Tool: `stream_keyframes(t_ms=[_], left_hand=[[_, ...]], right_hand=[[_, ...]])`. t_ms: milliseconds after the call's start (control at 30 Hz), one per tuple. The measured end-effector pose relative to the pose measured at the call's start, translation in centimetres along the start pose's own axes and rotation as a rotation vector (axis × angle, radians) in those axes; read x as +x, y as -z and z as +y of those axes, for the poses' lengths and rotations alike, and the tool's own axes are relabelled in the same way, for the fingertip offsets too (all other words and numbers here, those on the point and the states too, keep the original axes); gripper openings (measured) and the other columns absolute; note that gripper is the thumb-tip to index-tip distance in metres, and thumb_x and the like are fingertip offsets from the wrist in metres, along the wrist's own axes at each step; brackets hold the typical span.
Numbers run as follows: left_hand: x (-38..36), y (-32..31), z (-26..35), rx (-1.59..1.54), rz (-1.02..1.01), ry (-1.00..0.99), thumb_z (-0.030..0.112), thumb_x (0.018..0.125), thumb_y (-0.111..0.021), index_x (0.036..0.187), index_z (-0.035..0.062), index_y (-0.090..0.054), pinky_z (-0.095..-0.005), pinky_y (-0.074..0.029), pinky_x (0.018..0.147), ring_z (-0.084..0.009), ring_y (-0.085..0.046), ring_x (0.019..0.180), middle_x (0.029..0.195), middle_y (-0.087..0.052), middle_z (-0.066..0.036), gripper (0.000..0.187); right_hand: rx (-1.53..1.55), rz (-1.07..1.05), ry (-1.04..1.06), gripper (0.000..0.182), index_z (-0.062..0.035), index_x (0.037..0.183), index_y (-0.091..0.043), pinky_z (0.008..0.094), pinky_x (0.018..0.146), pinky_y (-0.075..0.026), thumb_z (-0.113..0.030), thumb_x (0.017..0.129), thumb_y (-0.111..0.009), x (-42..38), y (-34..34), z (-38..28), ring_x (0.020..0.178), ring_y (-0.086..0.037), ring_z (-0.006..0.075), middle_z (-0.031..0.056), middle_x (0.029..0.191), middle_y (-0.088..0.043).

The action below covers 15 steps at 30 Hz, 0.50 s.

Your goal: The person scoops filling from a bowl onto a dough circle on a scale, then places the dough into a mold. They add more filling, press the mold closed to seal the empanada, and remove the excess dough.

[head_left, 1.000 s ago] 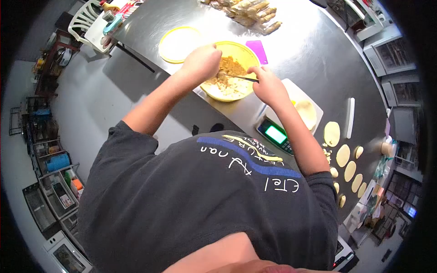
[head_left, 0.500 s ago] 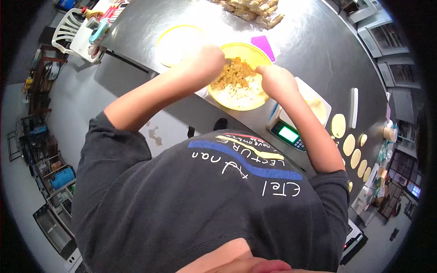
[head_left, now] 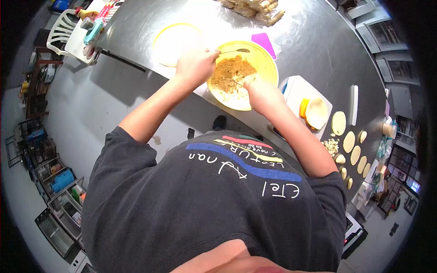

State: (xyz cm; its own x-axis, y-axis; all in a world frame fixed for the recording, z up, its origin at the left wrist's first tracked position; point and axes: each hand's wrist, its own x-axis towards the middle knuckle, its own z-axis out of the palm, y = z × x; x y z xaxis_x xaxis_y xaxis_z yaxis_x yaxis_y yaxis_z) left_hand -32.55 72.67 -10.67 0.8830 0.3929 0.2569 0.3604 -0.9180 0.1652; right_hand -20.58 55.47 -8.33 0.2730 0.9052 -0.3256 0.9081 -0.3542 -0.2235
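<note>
A yellow bowl (head_left: pixel 269 61) holds orange-brown filling and paler crumbly bits. My left hand (head_left: pixel 196 67) is closed on the handle of a spoon (head_left: pixel 242 50), whose head lies over the bowl's far inner side. At the bowl's near right side, my right hand (head_left: pixel 265 96) grips a thin metal utensil (head_left: pixel 236 83); its lower end is in the filling, so its shape is hidden. Right of the bowl, a white scale (head_left: pixel 296 93) carries a yellow-orange cup with a round dough piece (head_left: pixel 316 113) on it.
A yellow-rimmed plate (head_left: pixel 157 43) lies left of the bowl, a purple scraper (head_left: pixel 263 44) beyond it. Bagged food (head_left: pixel 255 10) sits at the far edge. Flat dough rounds (head_left: pixel 349 142), chopped bits (head_left: pixel 331 146) and a white stick (head_left: pixel 354 105) lie right on the steel table (head_left: pixel 314 59).
My left hand has moved left and slightly toward me, and its spoon now shows. My right hand has shifted left and nearer, over the bowl's edge. The cup on the scale has come into view.
</note>
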Motion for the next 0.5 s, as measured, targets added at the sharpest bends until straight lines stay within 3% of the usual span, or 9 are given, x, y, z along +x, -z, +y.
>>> stream_keyframes(t_ms=[267,333,500], left_hand=[[-0.1,-0.2,0.4,-0.013,0.002,0.045,0.017,0.08,-0.053,0.093,0.0151,-0.066,-0.0375,-0.05,0.058,-0.0251,-0.062,0.064,0.074,-0.063,-0.007,0.019],[-0.2,-0.3,0.4,-0.017,0.0,0.058,0.017,0.08,-0.053,0.093,0.0151,-0.066,-0.0376,-0.05,0.058,-0.0251,-0.062,0.065,0.074,-0.063,-0.007,0.019],[-0.1,-0.1,0.5,-0.031,0.082,0.023,0.013,0.076,-0.053,0.091,0.015,-0.068,-0.0366,-0.051,0.057,-0.0248,-0.062,0.064,0.071,-0.062,-0.009,0.022]], right_hand=[[-0.02,-0.144,0.076,0.019,0.0,0.087,-0.063,0.0423,0.071,-0.051,-0.009,0.08,-0.047,-2.1,3.4,-0.8,0.084,-0.063,0.0311,0.0195,0.086,-0.064],[-0.006,-0.251,0.029,0.029,-0.0058,0.099,-0.063,0.0391,0.078,-0.048,-0.002,0.075,-0.048,-2.6,4.8,-1.2,0.089,-0.062,0.0291,0.0165,0.093,-0.064],[0.087,-0.361,-0.011,0.036,-0.0081,0.1,-0.065,0.0381,0.078,-0.047,0.002,0.07,-0.047,-3.6,7.4,-0.2,0.089,-0.061,0.0297,0.016,0.093,-0.064]])
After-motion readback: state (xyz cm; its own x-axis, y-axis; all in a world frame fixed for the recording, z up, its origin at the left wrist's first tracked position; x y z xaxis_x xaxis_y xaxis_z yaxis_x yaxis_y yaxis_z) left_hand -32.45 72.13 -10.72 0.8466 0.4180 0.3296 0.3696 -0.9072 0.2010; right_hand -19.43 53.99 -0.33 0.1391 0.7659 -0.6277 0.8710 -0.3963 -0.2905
